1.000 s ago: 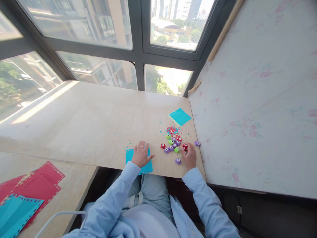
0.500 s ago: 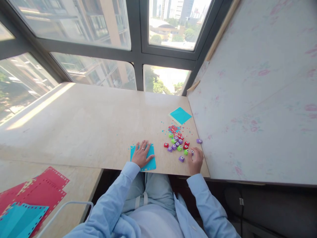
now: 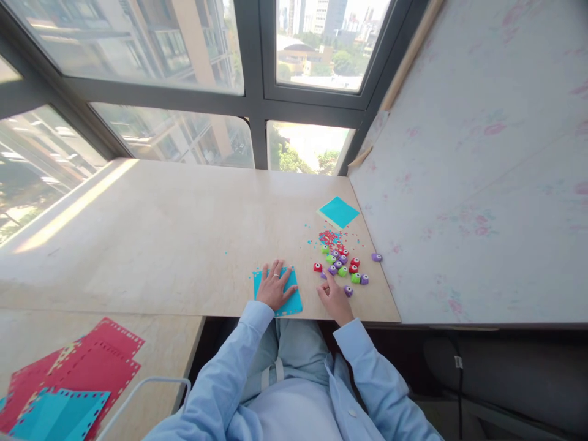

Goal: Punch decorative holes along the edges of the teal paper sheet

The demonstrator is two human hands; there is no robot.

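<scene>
Left hand (image 3: 274, 286) lies spread flat on the edge-punched blue sheet (image 3: 278, 291) at the surface's near edge; right hand (image 3: 334, 296), fingers loosely curled and empty, nears the small punches (image 3: 342, 267).

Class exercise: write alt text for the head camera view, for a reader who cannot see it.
A person in a light blue shirt sits at a pale wooden table by a window, left hand flat on a blue paper sheet, right hand beside a cluster of small red, green and purple punches. Red and blue sheets lie far left.
</scene>
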